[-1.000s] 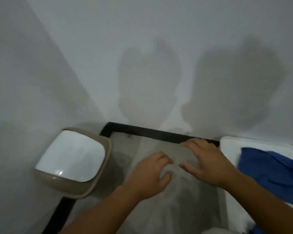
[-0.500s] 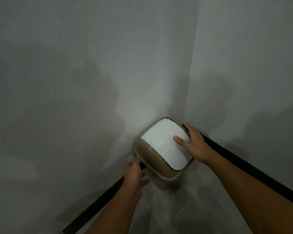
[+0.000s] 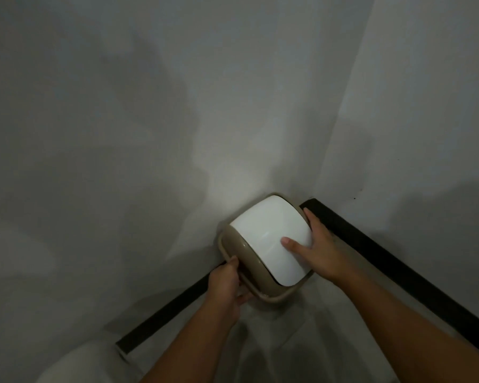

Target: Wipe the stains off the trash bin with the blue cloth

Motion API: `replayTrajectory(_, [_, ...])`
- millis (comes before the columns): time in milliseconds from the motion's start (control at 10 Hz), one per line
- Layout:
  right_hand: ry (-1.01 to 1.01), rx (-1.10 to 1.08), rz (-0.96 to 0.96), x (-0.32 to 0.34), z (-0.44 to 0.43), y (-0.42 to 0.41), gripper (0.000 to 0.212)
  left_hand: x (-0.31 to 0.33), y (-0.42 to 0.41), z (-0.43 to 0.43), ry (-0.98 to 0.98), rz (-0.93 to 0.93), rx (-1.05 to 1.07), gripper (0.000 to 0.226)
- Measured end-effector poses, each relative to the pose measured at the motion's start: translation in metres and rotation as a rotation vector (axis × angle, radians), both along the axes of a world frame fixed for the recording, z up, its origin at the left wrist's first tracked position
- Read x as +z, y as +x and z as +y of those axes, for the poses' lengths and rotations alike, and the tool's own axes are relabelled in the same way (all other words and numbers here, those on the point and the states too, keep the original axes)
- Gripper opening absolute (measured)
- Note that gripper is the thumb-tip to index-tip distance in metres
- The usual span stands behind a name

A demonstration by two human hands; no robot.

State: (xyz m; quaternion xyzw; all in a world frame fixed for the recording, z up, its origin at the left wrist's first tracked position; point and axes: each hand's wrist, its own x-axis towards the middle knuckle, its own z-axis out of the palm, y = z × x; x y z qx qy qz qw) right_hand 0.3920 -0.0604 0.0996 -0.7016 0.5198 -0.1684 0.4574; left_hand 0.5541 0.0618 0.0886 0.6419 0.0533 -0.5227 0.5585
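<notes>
Beige plastic shell with a glossy white swing lid: that's the trash bin (image 3: pixel 263 244), sitting on the floor (image 3: pixel 302 341) tucked into the corner where the two grey walls (image 3: pixel 122 134) meet, black skirting (image 3: pixel 398 266) running off either side. Going left to right: my left hand (image 3: pixel 227 286) is on the bin's near-left rim, fingers (image 3: pixel 245 295) curled under the beige lip and thumb on top, so it's closed on the rim. Right hand (image 3: pixel 320 248) lies flat against the bin's right side, thumb resting on the white lid, fingers spread along the far edge by the skirting; it's bracing, not closed round anything. Handling call: looks like a thin, light moulded bin, stiff enough but easy to skid or tip on this floor. Lid looks glossy and probably pivots, so I wouldn't trust it as a hold; pressing there likely just swings it in. Best purchase I'd judge is the beige rim or collar, where the left hand has it. No blue cloth in view here, neither hand has it. Can't make out stains at this light level.
</notes>
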Motion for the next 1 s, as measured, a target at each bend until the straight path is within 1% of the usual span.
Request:
replayTrajectory(300, [-0.024,-0.010,-0.008,-0.006,0.013,0.011,0.105,0.005,0.007,0.015,-0.006,-0.029,0.007,0.029])
replayTrajectory(400, [-0.029,-0.008,-0.004,-0.008,0.014,0.011,0.108,0.003,0.004,0.017,-0.009,-0.137,-0.002,0.045])
replayTrajectory(500, [-0.068,0.006,0.053,-0.006,0.013,0.010,0.109,0.007,0.007,0.027,-0.079,-0.626,-0.127,0.080])
replayTrajectory(600, [-0.288,0.090,0.188,0.002,0.018,0.009,0.108,0.016,0.020,0.030,-0.218,-1.379,-0.442,0.098])
replayTrajectory(700, [-0.412,0.238,0.306,0.011,0.029,0.011,0.108,0.012,0.040,0.024,-0.245,-1.697,-0.771,0.102])
replayTrajectory(800, [-0.420,0.299,0.368,0.010,0.038,0.012,0.107,0.002,0.046,0.025,-0.167,-1.711,-0.959,0.098])
replayTrajectory(900, [-0.394,0.278,0.344,0.013,0.033,0.015,0.107,0.000,0.051,0.018,-0.162,-1.673,-0.977,0.098])
replayTrajectory(1000, [-0.366,0.297,0.368,0.019,0.045,0.009,0.109,0.012,0.049,0.030,-0.149,-1.588,-1.022,0.101])
